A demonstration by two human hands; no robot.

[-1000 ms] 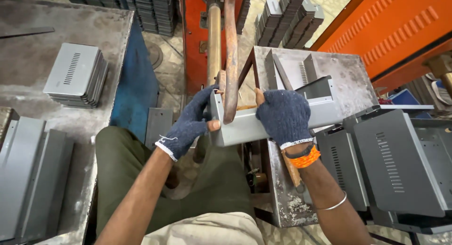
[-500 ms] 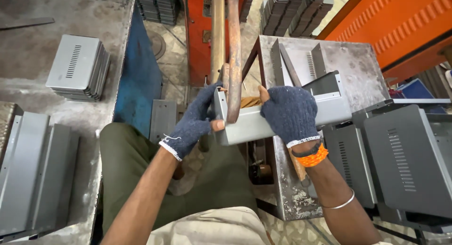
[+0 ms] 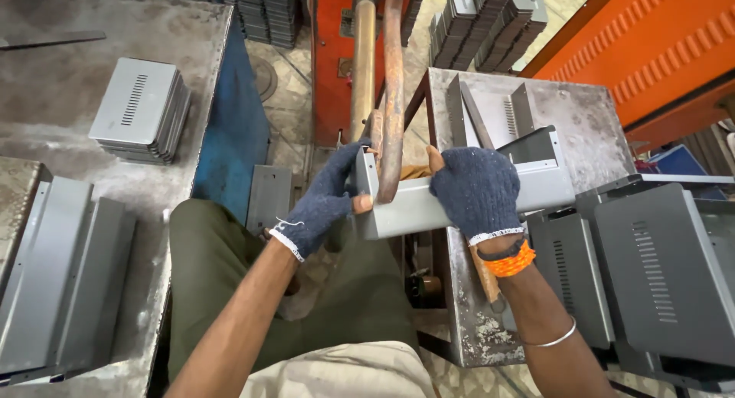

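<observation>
both gloved hands' fingers still clenched on the grey metal casing [image 3: 459, 203], position unchanged.

Even, bright daylight, soft shadows, mild glare on the left tabletop [image 3: 69, 30], sharp focus centre, wide-angle stretch at edges.

- Our left hand [image 3: 325, 203] and right hand [image 3: 478, 193] grip the folded grey sheet-metal housing [image 3: 459, 195] from either side; the rusty curved metal arm [image 3: 393, 92] crosses in front of it
- A stack of grey vented metal covers [image 3: 142, 111] lies on the worn steel table [image 3: 69, 69] to our left; dark grey vented metal casings [image 3: 658, 268] lie to our right
- Stacked grey metal parts [image 3: 482, 19] stand behind, beyond the scuffed steel bench [image 3: 582, 115]
</observation>
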